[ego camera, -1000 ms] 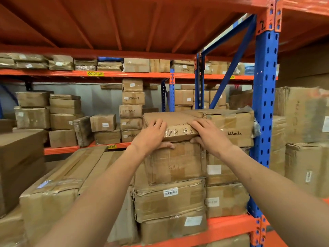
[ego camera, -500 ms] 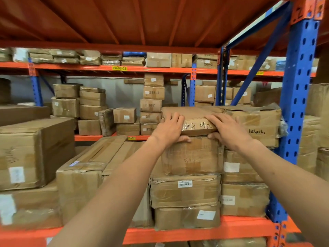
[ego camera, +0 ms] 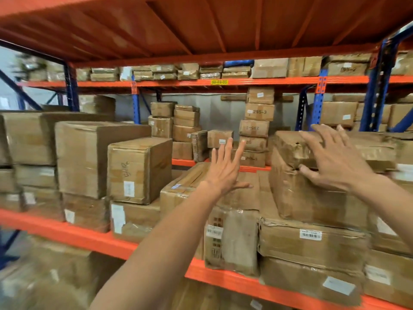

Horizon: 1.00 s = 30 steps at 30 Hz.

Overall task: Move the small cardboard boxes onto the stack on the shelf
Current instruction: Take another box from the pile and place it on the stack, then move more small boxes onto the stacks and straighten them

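Note:
A flat, dented small cardboard box [ego camera: 290, 148] lies on top of the stack [ego camera: 312, 238] of taped boxes on the orange shelf [ego camera: 93, 240]. My right hand [ego camera: 333, 157] hovers in front of that top box with fingers spread, holding nothing; whether it touches the box I cannot tell. My left hand [ego camera: 225, 168] is open too, fingers apart, in the air left of the stack and above a long low carton [ego camera: 185, 186]. Both forearms reach in from the bottom of the view.
Larger cartons [ego camera: 138, 168] stand to the left on the same shelf. Blue uprights [ego camera: 317, 104] and an orange beam [ego camera: 223, 82] frame a further rack full of small boxes [ego camera: 259, 111]. The orange deck overhead [ego camera: 201, 25] is low.
Both hands have let go of the top box and opened, the left one drifting away to the left. The view has swung left, so the stack now sits at the right.

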Each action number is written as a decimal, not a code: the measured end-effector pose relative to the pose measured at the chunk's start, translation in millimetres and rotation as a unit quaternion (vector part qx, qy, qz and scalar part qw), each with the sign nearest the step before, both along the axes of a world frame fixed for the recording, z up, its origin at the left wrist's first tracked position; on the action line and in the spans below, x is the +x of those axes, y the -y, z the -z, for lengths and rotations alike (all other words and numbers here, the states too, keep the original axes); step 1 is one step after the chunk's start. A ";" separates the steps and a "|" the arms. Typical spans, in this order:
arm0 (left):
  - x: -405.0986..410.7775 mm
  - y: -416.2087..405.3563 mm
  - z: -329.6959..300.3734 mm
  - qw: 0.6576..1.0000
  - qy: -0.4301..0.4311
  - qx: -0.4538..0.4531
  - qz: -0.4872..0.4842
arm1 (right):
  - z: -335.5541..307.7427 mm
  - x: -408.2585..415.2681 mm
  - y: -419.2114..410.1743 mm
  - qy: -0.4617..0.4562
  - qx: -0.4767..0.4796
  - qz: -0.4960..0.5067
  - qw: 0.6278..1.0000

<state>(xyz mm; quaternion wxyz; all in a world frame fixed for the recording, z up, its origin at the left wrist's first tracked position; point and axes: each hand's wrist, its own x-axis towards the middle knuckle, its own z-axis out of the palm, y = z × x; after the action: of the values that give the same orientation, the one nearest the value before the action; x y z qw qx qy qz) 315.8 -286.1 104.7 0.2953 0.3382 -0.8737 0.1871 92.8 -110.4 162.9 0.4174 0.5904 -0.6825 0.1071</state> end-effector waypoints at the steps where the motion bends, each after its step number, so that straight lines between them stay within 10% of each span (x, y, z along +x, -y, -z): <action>1: 13.8 8.2 0.5 1.000 -0.004 0.001 -0.015 | -0.2 11.2 12.1 -0.008 0.005 -0.012 1.000; 10: 152.9 90.4 26.7 0.977 -0.139 0.064 -0.145 | 8.5 129.4 147.2 -0.056 0.057 -0.103 0.991; 16: 232.4 148.1 58.0 0.892 -0.314 0.222 -0.238 | 4.8 226.4 237.9 -0.101 0.092 -0.163 0.977; 30: 241.3 215.6 114.4 0.823 -0.419 0.309 -0.228 | 12.2 416.1 390.3 -0.473 0.234 -0.053 0.848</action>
<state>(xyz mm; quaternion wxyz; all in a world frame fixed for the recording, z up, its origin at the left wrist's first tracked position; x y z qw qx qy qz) 557.1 -501.6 -9.7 0.4618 0.6475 -0.5755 -0.1904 508.8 -500.7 150.7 0.5327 0.6850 -0.3749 -0.3264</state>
